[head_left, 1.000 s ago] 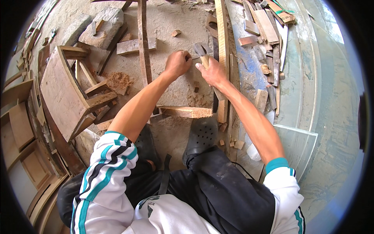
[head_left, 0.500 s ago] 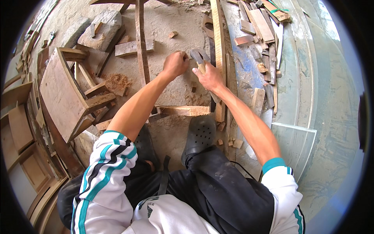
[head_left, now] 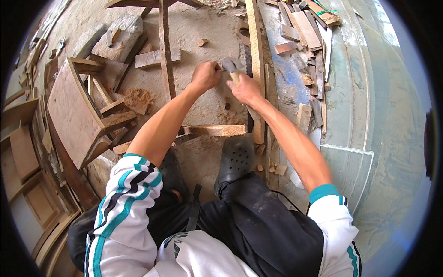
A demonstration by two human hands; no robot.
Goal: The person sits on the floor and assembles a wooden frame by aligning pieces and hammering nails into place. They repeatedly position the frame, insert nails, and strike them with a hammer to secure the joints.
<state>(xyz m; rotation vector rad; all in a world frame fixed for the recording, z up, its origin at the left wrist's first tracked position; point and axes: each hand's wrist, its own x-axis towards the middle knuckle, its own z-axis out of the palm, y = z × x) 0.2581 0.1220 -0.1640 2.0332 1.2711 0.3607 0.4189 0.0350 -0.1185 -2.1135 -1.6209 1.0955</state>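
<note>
My right hand [head_left: 246,89] is wrapped round the wooden handle of a hammer [head_left: 230,64], its grey metal head tilted toward my left hand. Close beside that head, my left hand [head_left: 206,75] is closed with the fingertips pinched together. Whatever it may hold is too small to make out. Both hands are over the dusty ground ahead of my feet. Nearer to me, a piece of wood [head_left: 220,130] with a rough, pale end lies across in front of my dark clogs [head_left: 236,157]. A long wooden batten [head_left: 255,55] runs just right of my right hand.
A handsaw [head_left: 243,33] lies beside the batten. On the left stands a wooden frame with a panel [head_left: 76,111], near sawdust [head_left: 138,99] and a stone [head_left: 121,37]. Wood offcuts [head_left: 308,30] are heaped at the right, next to glass sheets [head_left: 348,171].
The hammer head has shifted slightly to the left and is a little blurred. My hands keep nearly the same place and grip; the whole view has moved very slightly.
</note>
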